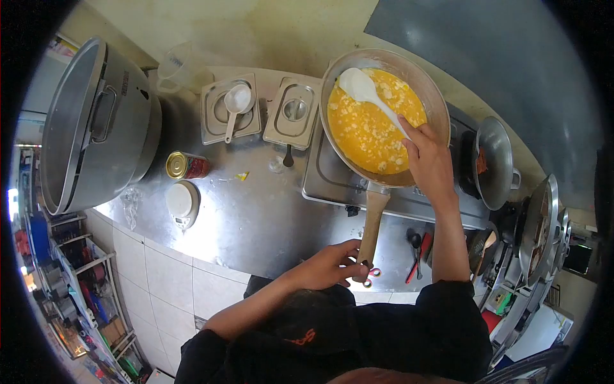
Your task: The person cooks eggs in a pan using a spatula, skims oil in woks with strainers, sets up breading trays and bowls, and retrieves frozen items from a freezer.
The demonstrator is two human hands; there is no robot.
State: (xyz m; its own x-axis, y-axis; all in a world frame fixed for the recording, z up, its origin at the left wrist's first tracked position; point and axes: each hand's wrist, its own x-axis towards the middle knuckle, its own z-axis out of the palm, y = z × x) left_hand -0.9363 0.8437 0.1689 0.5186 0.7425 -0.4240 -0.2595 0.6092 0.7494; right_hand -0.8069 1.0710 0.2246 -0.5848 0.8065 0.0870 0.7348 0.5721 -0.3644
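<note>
A steel counter (256,211) runs along a stained pale wall, its tiled front dropping toward the floor at lower left. On a flat stove (332,176) set on the counter sits a pan (435,96), filled with yellow egg dotted with pale lumps. The pan's wooden handle (373,221) points back toward the person.

The left hand (329,265) wraps the end of the handle, fingers curled round it; the tip of the handle is covered by the fingers. The right hand (430,160) reaches over the pan's near rim and pinches the shaft of a white spoon (368,93), whose bowl lies on the egg at the far side. The lower part of the shaft is hidden inside the grip.

To the left of the stove stand two lidded steel tins (291,115), one with a white scoop (235,105) lying on it. Nearer the edge are a can (185,165) on its side and a round white thing (182,203) that is hard to identify. A big pot (96,128) fills the far left, with a clear jug (176,67) behind it.

To the right, a lidded pot (492,163) and more pans crowd together, partly cut off by the dark lens edge. Shelves at lower left are blurred. The person's dark clothing hides the counter's near edge below the hands.
</note>
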